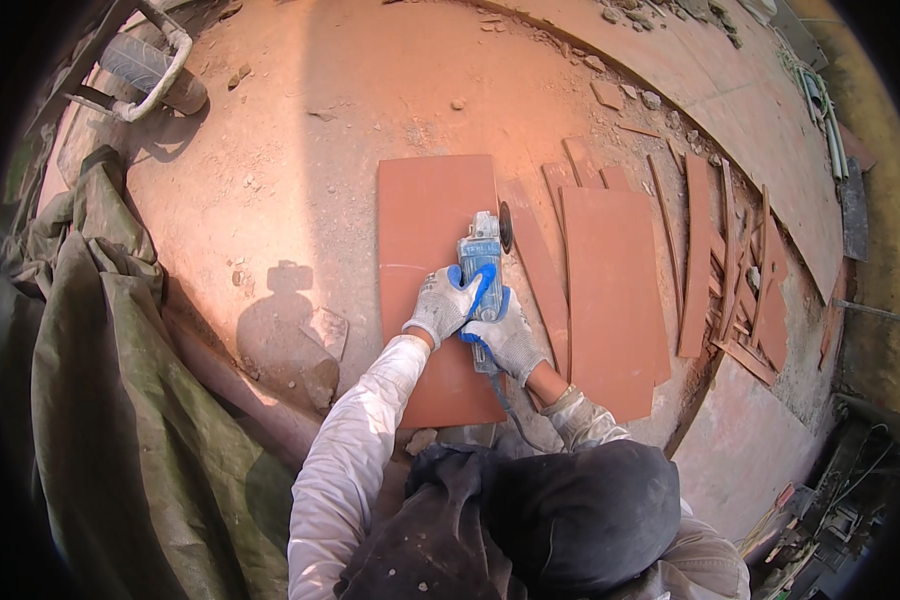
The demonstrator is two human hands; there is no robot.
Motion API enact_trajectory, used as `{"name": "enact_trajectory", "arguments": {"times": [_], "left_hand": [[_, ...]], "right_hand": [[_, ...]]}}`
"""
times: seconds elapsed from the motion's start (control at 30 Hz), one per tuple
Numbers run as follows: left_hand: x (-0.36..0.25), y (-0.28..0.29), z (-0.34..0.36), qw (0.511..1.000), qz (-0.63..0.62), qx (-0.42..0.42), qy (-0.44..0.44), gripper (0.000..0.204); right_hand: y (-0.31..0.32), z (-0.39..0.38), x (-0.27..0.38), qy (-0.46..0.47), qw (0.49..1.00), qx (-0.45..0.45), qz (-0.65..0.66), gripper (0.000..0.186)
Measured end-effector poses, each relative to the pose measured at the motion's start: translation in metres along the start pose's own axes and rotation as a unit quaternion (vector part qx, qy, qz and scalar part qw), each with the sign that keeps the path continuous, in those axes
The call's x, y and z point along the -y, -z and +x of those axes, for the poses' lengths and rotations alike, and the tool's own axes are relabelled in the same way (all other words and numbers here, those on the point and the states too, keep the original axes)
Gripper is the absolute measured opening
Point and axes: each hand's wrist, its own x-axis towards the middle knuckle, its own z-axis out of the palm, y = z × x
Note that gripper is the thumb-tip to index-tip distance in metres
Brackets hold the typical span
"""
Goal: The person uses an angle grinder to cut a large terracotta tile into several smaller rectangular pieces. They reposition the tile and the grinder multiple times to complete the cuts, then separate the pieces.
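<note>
Both my hands wear white work gloves with blue palms and are closed around a blue angle grinder. My left hand grips its body from the left, near the front. Lower down and on the right, my right hand wraps the rear of the body. The dark round disc stands upright at the right edge of a reddish-brown tile lying flat on the ground; whether it touches the tile, I cannot tell. A grey cord trails from the tool's rear toward my knees.
Right of the tile lie another large tile and several narrow cut strips. A green tarp is heaped at left. A metal frame with a wheel stands far left. Tools and clutter sit at lower right; rubble lies far off.
</note>
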Motion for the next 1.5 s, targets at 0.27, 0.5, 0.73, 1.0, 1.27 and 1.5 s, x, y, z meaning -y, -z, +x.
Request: {"name": "enact_trajectory", "arguments": {"times": [0.27,0.5,0.73,1.0,1.27,1.5], "left_hand": [[-0.004,0.002,0.0,1.0,0.007,0.0,-0.001,0.057],[-0.004,0.001,0.0,1.0,0.018,-0.015,-0.004,0.058],[-0.003,0.003,-0.014,0.998,-0.054,0.016,0.003,0.056],[0.011,-0.005,-0.013,1.0,-0.003,0.006,-0.009,0.054],[0.003,-0.001,-0.02,0.998,-0.055,0.022,0.003,0.058],[-0.005,0.003,-0.017,0.999,-0.039,0.023,0.013,0.061]], "right_hand": [[0.004,-0.001,0.006,-0.015,1.0,0.005,0.022,0.065],[0.003,0.0,0.005,-0.006,0.999,0.013,0.039,0.063],[0.001,-0.012,0.004,0.005,0.999,0.012,0.032,0.068],[-0.001,-0.019,0.006,-0.002,1.0,-0.009,0.003,0.068],[-0.002,-0.023,0.003,-0.015,0.998,0.004,0.06,0.063],[0.005,-0.022,0.018,-0.036,0.997,0.001,0.061,0.065]]}}
